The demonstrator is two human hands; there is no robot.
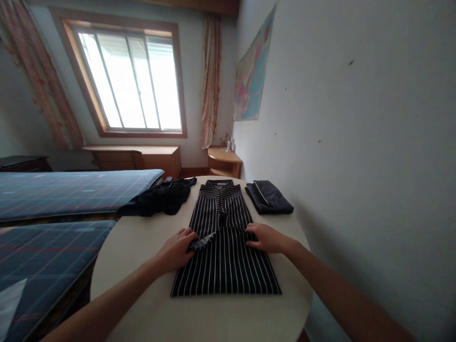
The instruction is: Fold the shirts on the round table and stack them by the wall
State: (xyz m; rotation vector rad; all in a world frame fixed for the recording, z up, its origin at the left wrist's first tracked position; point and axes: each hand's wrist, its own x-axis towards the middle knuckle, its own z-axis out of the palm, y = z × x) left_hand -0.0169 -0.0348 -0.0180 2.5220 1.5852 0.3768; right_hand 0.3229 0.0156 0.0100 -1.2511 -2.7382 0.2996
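A black shirt with white stripes (228, 270) lies lengthwise on a pale round table (142, 313), its collar at the far end and its sides folded in. My left hand (180, 249) grips the shirt's left edge about midway, where a fold of the cloth is lifted and its lighter inside shows. On the opposite edge, my right hand (263, 237) pinches the cloth at about the same height. The fingertips of both hands are partly hidden by the fabric.
A crumpled black garment (160, 197) lies at the table's far left, and a folded dark garment (270, 197) at the far right. Beds with blue plaid mattresses (71, 192) stand left. A white wall (374, 166) runs close on the right. A desk (153, 152) is below the window.
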